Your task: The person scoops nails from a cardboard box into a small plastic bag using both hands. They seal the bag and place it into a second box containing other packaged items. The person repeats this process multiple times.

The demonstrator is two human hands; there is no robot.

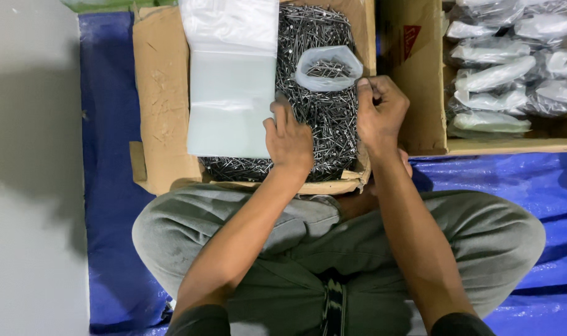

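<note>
- The rim of a small clear bag (328,67) is being pinched by the curled fingers of the right hand (379,113); the bag is being held open, upright on the nails (324,124) in the box (162,106).
- The left hand (288,138) is being pressed, fingers half-bent, into the nails; whether any are being gripped cannot be told.
- The bag is judged soft and slippery, heavy once filled; the rim is best held. The nails are sharp and loose.
- Empty bags (230,74) are lying beside; filled packs (507,68) are being cut off at the right edge.
</note>
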